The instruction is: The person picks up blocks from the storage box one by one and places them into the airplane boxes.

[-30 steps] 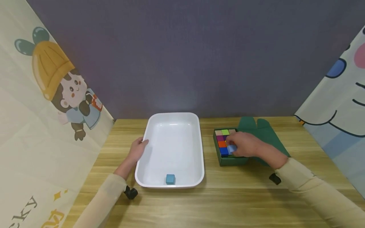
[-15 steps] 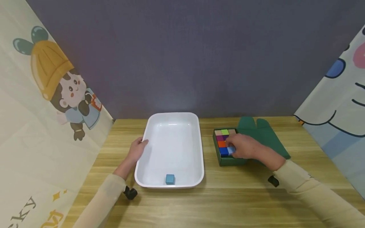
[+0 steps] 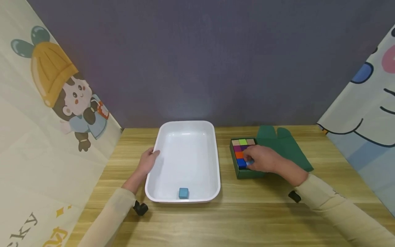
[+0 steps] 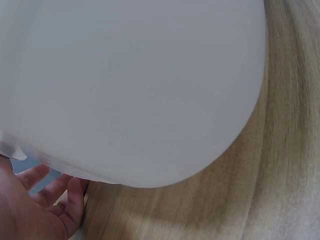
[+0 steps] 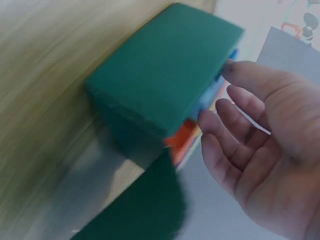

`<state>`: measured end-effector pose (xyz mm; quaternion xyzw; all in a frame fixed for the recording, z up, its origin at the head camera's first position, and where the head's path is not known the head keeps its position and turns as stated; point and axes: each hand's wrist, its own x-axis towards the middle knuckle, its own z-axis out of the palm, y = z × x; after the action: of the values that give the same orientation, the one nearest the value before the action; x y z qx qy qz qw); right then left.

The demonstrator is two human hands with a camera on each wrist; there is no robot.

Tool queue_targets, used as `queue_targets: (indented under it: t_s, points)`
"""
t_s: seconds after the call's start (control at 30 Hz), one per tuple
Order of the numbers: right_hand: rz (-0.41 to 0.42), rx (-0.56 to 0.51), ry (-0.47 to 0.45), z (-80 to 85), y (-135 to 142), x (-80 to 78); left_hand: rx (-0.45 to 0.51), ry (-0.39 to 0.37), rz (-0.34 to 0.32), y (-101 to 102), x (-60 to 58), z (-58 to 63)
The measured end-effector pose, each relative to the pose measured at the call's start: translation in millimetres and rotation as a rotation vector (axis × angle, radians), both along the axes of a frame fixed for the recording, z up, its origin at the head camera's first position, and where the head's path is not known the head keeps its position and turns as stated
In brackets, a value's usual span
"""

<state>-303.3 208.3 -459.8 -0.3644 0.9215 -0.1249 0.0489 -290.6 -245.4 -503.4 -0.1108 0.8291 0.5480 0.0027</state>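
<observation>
My left hand (image 3: 148, 161) grips the left rim of a white tray (image 3: 186, 154), thumb over the edge. In the left wrist view its fingers (image 4: 74, 205) curl beside the tray's wall. A blue cube (image 3: 183, 193) lies inside the tray near the front. On the right, my right hand (image 3: 262, 158) reaches over a green box (image 3: 250, 174) packed with coloured blocks. Its thumb and fingers pinch a light blue block (image 5: 207, 97) at the box's front row, partly hidden by the hand. Dark blue (image 3: 241, 163) and orange (image 3: 239, 155) blocks sit beside it.
The box's green lid (image 3: 288, 149) lies folded back to the right, behind the right wrist. All stands on a wood-grain table (image 3: 197, 223), with a dark panel (image 3: 197, 61) behind and printed cloths at both sides.
The light blue block has sunk slightly lower into the box, with my right hand on it. My left hand and the tray keep their place; the view shifts slightly.
</observation>
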Motion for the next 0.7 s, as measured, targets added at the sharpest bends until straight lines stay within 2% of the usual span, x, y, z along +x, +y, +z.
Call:
queue_targets:
  t_s: [0.17,0.33,0.53,0.7]
  points:
    - [0.044,-0.013,0.009,15.5,-22,12.6,0.006,-0.006,0.0,-1,-0.3,0.1]
    - [0.179,-0.043,0.006,24.7,-67,26.7,0.012,-0.005,-0.004,-2,-0.8,0.6]
    - [0.294,0.1,-0.1,28.4,-138,48.9,0.03,-0.013,-0.008,-2,-0.9,2.0]
    - [0.429,0.194,-0.042,25.2,-185,57.0,0.045,-0.011,-0.004,-2,-0.8,-0.1]
